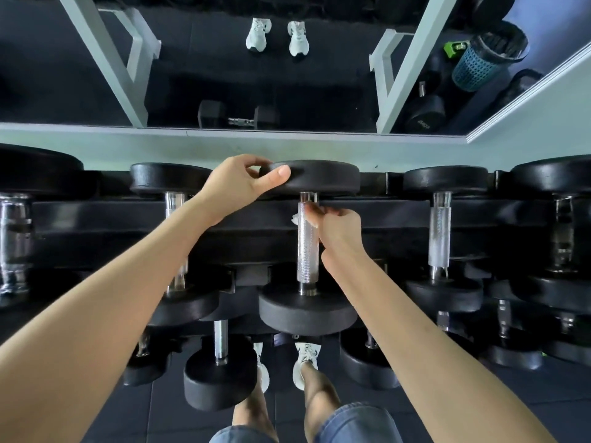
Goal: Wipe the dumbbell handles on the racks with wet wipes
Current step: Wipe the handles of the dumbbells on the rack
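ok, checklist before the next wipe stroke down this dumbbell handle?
1. Left grip steadying the far weight: ok, thumb and fingers curl over its edge.
2. Right grip holding the wipe: ok, fingers pinch it.
3. Wipe against the handle: ok, near its far end.
4. Path down the handle free: ok, bare metal down to the near weight.
5. Wipe wet enough: cannot tell.
6. Dumbbell seated firmly on the rack: cannot tell, supports hidden.
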